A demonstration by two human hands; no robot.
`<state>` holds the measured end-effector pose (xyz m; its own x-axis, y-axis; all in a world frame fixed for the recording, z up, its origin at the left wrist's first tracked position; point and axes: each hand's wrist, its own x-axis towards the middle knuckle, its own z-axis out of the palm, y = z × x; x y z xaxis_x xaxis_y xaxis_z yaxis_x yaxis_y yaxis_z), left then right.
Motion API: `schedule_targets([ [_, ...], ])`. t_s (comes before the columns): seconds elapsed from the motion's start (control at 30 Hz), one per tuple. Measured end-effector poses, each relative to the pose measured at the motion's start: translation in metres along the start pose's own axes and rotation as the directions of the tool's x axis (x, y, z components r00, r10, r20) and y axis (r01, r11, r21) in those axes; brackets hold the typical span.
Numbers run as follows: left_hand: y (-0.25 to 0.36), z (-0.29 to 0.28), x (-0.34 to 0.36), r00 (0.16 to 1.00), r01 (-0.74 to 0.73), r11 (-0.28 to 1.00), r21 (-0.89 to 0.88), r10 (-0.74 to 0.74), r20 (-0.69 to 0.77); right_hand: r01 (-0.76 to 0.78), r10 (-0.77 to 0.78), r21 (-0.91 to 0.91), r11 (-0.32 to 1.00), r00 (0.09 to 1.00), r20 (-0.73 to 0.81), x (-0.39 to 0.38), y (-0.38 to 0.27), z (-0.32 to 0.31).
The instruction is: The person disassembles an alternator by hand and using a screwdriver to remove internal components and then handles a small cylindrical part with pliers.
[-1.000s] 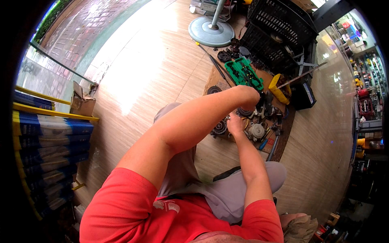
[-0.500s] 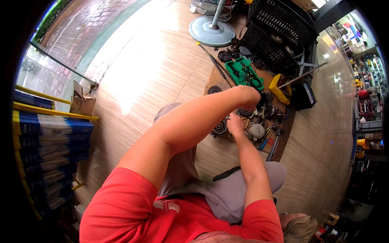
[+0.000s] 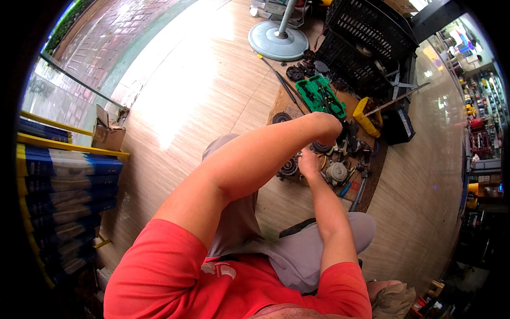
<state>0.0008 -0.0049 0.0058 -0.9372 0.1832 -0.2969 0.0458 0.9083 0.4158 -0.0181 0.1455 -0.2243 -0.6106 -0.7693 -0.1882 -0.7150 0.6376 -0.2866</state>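
My left arm reaches across the picture, and my left hand [image 3: 326,127] bends down over the metal parts on the board. The fingers are hidden behind the back of the hand. Closer to me, my right hand [image 3: 308,162] is closed, with a bit of shiny metal at its fingertips too small to name. Beside it lies a dark round gear-like part [image 3: 288,166]. A round silvery motor-like part [image 3: 337,172] sits to the right of my right wrist. Beyond my left hand is an open green tool case [image 3: 321,95] with dark tools in it.
A yellow container [image 3: 366,118] with a long metal strip across it stands to the right, before stacked black crates [image 3: 366,40]. A blue-handled tool [image 3: 345,189] lies near the board's front edge. The round stand base [image 3: 278,41] is farther back; blue-and-white packages [image 3: 69,165] fill a rack at left.
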Motion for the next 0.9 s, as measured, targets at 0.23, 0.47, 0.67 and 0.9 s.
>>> schedule_targets([
  [0.23, -0.002, 0.005, 0.003, 1.0, -0.01, 1.0, 0.004, 0.01, -0.011, -0.011, 0.011, -0.011, 1.0, 1.0, -0.025, 0.001, 0.0, 0.003],
  [0.47, -0.002, 0.004, 0.004, 1.0, -0.018, 1.0, 0.014, 0.018, -0.008, -0.003, 0.003, 0.013, 1.0, 1.0, -0.022, -0.001, -0.001, 0.0],
  [0.67, -0.001, 0.005, 0.002, 1.0, -0.023, 1.0, -0.007, 0.023, -0.021, -0.069, 0.069, -0.006, 0.998, 0.997, 0.018, -0.002, -0.007, -0.005],
  [0.9, 0.0, 0.004, 0.002, 1.0, 0.005, 1.0, 0.0, -0.005, 0.001, -0.022, 0.024, 0.037, 0.999, 0.999, -0.036, -0.003, -0.003, -0.002],
])
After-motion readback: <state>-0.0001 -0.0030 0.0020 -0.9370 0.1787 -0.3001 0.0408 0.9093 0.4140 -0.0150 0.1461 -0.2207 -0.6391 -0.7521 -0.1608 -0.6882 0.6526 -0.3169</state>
